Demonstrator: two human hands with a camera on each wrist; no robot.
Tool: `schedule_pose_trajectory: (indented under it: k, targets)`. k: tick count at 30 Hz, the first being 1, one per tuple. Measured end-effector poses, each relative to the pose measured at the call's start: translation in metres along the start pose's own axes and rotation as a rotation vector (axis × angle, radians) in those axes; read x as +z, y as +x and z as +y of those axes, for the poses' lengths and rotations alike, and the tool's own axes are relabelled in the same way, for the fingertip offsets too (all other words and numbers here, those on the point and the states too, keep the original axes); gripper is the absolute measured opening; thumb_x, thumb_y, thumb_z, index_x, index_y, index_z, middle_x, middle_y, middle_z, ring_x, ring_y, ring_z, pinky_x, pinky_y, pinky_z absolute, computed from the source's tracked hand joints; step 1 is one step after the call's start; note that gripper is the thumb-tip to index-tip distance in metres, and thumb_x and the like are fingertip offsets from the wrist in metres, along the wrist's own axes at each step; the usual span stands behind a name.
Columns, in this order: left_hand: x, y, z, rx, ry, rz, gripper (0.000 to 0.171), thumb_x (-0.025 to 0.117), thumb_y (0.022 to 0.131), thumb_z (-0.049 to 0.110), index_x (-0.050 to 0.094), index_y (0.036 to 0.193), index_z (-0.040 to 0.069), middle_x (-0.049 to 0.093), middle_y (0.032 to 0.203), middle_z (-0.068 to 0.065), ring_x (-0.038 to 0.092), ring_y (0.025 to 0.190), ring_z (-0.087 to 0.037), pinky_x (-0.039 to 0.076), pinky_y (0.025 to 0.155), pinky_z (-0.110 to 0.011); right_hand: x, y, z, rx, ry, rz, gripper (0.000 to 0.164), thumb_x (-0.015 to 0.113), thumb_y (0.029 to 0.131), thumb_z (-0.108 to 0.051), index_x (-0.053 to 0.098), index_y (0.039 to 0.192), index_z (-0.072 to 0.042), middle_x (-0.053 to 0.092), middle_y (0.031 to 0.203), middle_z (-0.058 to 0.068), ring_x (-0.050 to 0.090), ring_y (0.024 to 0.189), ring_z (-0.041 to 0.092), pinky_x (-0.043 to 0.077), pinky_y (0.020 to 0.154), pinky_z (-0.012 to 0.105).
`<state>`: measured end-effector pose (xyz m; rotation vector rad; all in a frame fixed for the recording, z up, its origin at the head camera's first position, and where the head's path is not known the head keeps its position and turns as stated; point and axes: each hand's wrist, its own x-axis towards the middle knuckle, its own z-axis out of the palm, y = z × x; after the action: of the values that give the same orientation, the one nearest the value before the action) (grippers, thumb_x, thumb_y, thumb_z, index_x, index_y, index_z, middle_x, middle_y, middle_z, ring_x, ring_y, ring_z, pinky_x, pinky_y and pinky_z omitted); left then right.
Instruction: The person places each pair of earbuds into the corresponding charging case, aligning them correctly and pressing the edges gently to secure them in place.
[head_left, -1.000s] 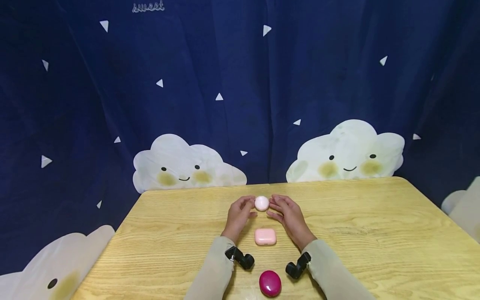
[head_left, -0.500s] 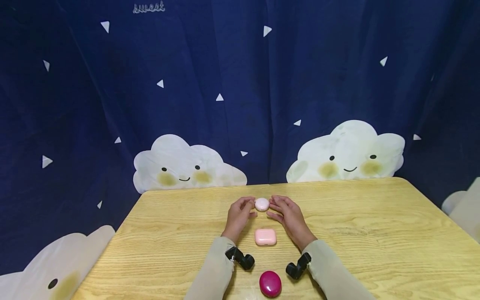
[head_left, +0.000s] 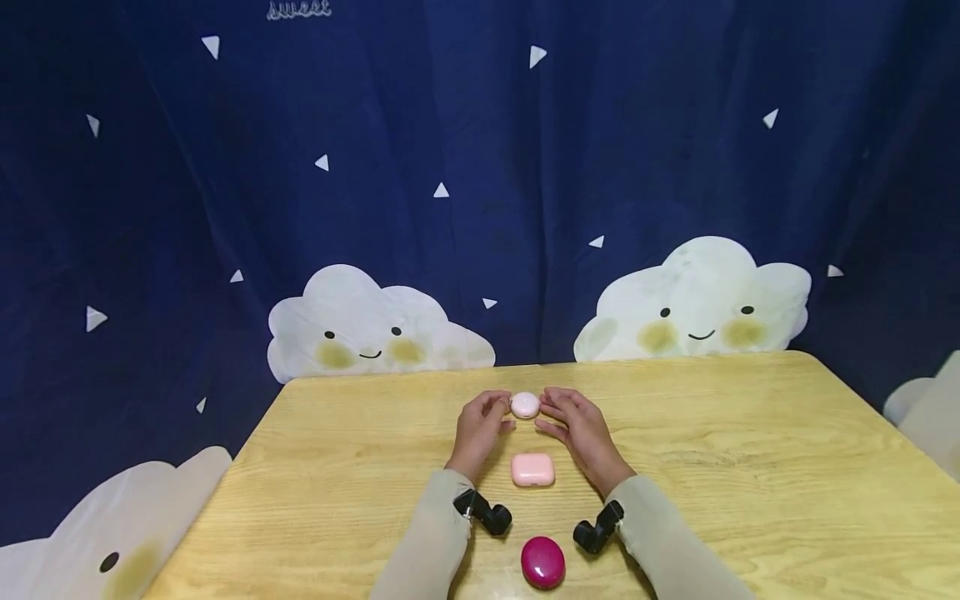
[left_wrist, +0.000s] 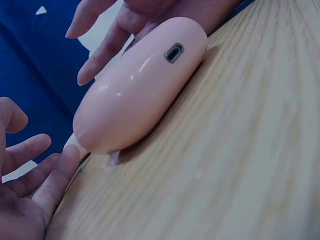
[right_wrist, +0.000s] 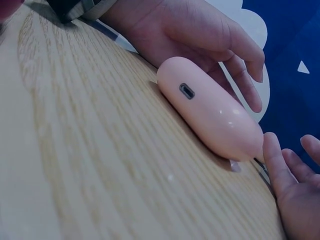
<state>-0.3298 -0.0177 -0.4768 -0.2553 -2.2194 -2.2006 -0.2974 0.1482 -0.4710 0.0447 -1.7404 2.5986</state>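
A small pale pink, rounded case (head_left: 525,406) lies near the far side of the table, between my two hands. My left hand (head_left: 476,429) has its fingertips at the left side of it, fingers loosely bent. On the other side, the fingertips of my right hand (head_left: 581,425) are close to its right edge; light contact cannot be ruled out. Nearer to me sits a pink earbud case (head_left: 532,470), untouched, with a charging port on its side facing the wrist cameras. In both wrist views this earbud case (left_wrist: 145,90) hides most of the round one.
A magenta oval case (head_left: 543,562) lies nearest to me, between the forearms. Black wrist cameras (head_left: 483,512) are strapped to both sleeves. The wooden table (head_left: 750,467) ends at a dark blue curtain (head_left: 480,125) with printed clouds.
Between the first two frames the round case tips flatter, bringing a small mark on its front edge into view. Both hands stay in place; the head view shifts slightly.
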Motion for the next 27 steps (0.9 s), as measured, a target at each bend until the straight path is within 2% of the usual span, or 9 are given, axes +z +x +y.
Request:
schedule_pose_trajectory:
  k: [7,16,21,27]
  targets:
    - [0.004,0.005,-0.001,0.031,0.044,0.018,0.027,0.052,0.09,0.018,0.06,0.108,-0.001,0.06,0.104,-0.016,0.058,0.094,-0.028,0.053,0.069,-0.03,-0.005,0.001,-0.002,-0.009,-0.006,-0.018,0.054,0.051,0.092,-0.03,0.036,0.127,0.007,0.037,0.13,0.025,0.039,0.12,0.037,0.043,0.091,0.041]
    - [0.005,0.003,-0.006,0.015,0.06,0.012,0.027,0.052,0.09,0.017,0.06,0.109,-0.001,0.06,0.103,-0.015,0.058,0.093,-0.028,0.053,0.069,-0.03,-0.005,-0.001,0.001,0.014,-0.002,0.008,0.046,0.048,0.093,-0.026,0.038,0.127,0.005,0.038,0.13,0.024,0.038,0.121,0.037,0.045,0.089,0.039]
    - [0.002,0.001,-0.006,-0.005,0.038,-0.009,0.03,0.052,0.091,0.019,0.059,0.112,-0.001,0.059,0.106,-0.016,0.058,0.096,-0.029,0.053,0.072,-0.031,-0.005,-0.002,0.004,0.008,0.001,0.018,0.048,0.049,0.093,-0.027,0.038,0.127,0.005,0.038,0.131,0.024,0.038,0.121,0.037,0.045,0.088,0.039]
    - [0.001,-0.003,0.008,-0.023,-0.031,-0.017,0.028,0.05,0.091,0.013,0.057,0.112,-0.005,0.056,0.108,-0.025,0.055,0.1,-0.038,0.05,0.078,-0.041,-0.004,0.0,0.0,-0.007,0.018,0.002,0.047,0.049,0.093,-0.025,0.038,0.127,0.006,0.035,0.132,0.027,0.037,0.121,0.038,0.043,0.09,0.04]
